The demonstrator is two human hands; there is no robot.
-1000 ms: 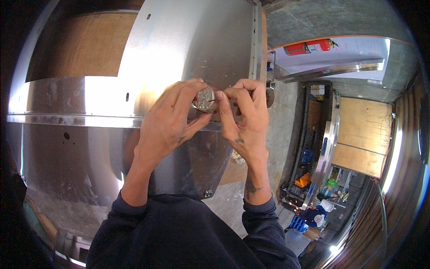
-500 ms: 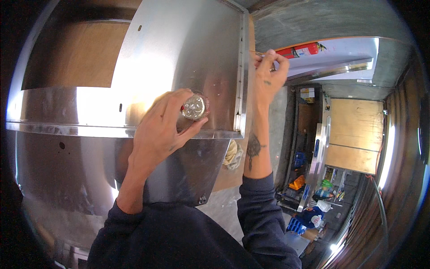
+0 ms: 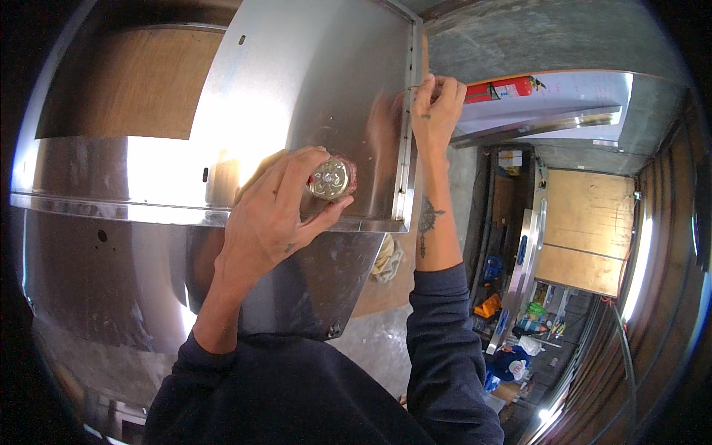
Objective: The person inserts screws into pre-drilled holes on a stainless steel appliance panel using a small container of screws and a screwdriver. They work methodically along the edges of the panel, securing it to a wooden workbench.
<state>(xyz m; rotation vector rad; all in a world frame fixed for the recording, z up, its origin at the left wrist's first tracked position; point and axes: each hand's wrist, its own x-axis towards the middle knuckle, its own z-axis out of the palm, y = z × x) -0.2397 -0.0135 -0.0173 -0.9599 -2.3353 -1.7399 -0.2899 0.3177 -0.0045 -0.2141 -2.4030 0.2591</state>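
Note:
My left hand [image 3: 268,199] is wrapped round a small round clear container [image 3: 331,178] with a shiny ridged end facing me. It holds the container low over the large sheet-metal panel [image 3: 337,96], near its front right corner; whether they touch I cannot tell. At the panel's right side, my right hand [image 3: 439,110] is closed in a pinch. A thin, stick-like thing [image 3: 414,87] pokes out from its fingertips over the raised metal edge [image 3: 409,141], where a row of small dark spots runs. The rest of that thing is hidden by my fingers.
A sloping metal sheet [image 3: 297,285] hangs below the panel's front edge, with a crumpled cloth [image 3: 386,259] beside it. To the right are a red fire extinguisher [image 3: 515,87], a whiteboard [image 3: 578,93], a long metal beam [image 3: 521,267] and another person [image 3: 512,362] farther off.
My right hand has moved left, so its fingertips are now at the panel's right edge. My left hand keeps its grip on the container, and the whole view has shifted slightly.

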